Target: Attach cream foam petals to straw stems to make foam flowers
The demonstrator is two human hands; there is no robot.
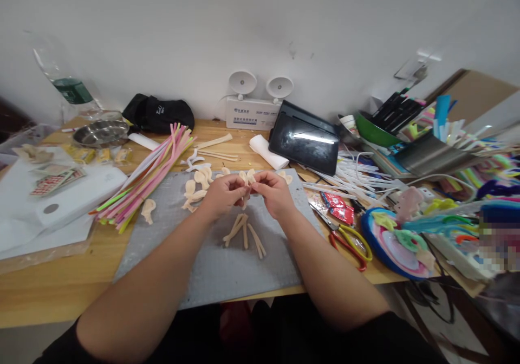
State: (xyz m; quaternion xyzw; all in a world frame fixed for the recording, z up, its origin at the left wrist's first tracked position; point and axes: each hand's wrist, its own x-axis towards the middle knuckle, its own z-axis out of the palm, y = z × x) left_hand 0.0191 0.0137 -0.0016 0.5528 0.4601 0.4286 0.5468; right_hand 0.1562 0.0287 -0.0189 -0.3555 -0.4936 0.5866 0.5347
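My left hand (pixel 223 196) and my right hand (pixel 277 195) meet above the grey mat (pixel 162 250). Both are closed, fingertips pinching a cream, looped pipe-cleaner piece (pixel 247 176) between them. Its lower part is partly hidden by the fingers. Left of my left hand lie several similar cream looped pieces (pixel 200 177), and one more cream loop (pixel 148 210) sits near the mat's left edge. Another cream loop (pixel 286 177) shows just beyond my right hand. Below the hands rest several short cream pipe-cleaner strips (pixel 255 240), some bent.
At left lies a bundle of coloured pipe cleaners (pixel 146 177). Scissors (pixel 345 236) and a red packet (pixel 338 207) are on the right, beside a blue-rimmed round pile (pixel 396 242). A black tablet-like device (pixel 304 142) and a twin-lamp emergency light (pixel 252 114) stand at the back.
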